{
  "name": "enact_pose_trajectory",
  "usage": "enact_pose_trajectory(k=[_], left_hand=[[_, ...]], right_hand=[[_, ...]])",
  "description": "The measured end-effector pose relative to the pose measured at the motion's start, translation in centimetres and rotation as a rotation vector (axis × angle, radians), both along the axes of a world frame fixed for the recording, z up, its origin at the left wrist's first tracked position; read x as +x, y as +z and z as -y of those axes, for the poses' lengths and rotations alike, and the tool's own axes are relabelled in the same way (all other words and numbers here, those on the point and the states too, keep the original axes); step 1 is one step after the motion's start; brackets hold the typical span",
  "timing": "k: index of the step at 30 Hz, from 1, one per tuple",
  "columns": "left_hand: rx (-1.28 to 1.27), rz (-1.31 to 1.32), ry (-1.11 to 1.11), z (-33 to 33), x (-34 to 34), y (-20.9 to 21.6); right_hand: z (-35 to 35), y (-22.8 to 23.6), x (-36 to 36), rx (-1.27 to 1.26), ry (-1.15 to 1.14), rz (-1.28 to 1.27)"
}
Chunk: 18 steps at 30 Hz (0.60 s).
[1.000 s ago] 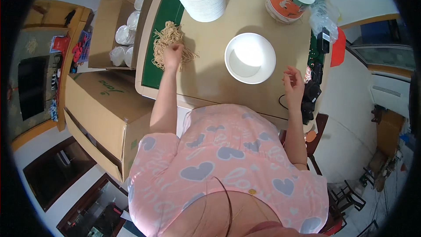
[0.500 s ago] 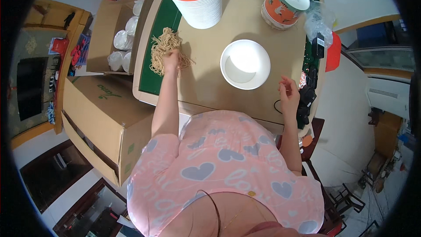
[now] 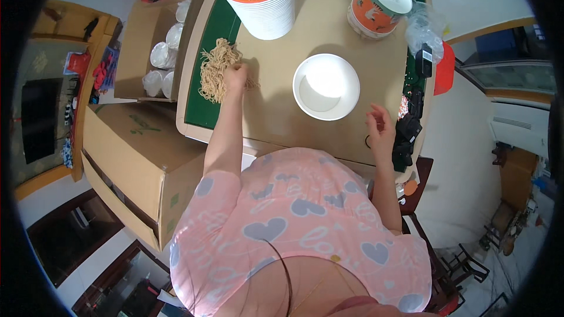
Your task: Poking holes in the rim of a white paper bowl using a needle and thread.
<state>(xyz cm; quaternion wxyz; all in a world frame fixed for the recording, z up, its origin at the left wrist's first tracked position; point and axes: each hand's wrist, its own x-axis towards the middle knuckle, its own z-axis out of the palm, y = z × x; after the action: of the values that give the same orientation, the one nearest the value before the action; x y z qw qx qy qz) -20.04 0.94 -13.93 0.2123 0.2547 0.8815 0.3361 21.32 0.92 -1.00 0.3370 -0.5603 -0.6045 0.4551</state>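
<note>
On the left of the table lies a tangled heap of thin beige cord strands (image 3: 216,71). My left hand (image 3: 236,76) is at the heap's right edge, fingers closed on some strands; a few stick out beside it. A round white bucket (image 3: 326,110), seen from above into its hollow, stands upright in the middle. To its right my right hand (image 3: 380,126) hovers with loosely curled fingers apart, holding nothing and not touching the bucket.
A tall stack of orange-patterned white buckets (image 3: 261,14) stands at the back. A lidded orange bucket (image 3: 376,9) is back right, beside clear plastic (image 3: 424,26). Black devices (image 3: 407,129) line the right edge. Cardboard boxes (image 3: 132,147) stand left, one holding plastic-wrapped items.
My left hand has shifted slightly right, away from the heap's middle, with fewer strands trailing from it. My right hand has moved slightly left toward the bucket.
</note>
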Motion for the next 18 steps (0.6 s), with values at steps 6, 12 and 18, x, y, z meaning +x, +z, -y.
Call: enact_pose_trajectory(k=[6,12,18], left_hand=[[0.817,0.87,0.094,3.1,-1.8,12.4],[1.105,0.508,-0.135,4.4,1.0,26.0],[0.751,0.612,-0.734,6.9,11.2,24.9]], right_hand=[[-0.3,1.5,1.2,0.008,-0.028,0.024],[0.0,2.2,-2.3,-0.054,0.07,-0.274],[2.7,7.5,-9.6,-0.675,0.349,-0.744]])
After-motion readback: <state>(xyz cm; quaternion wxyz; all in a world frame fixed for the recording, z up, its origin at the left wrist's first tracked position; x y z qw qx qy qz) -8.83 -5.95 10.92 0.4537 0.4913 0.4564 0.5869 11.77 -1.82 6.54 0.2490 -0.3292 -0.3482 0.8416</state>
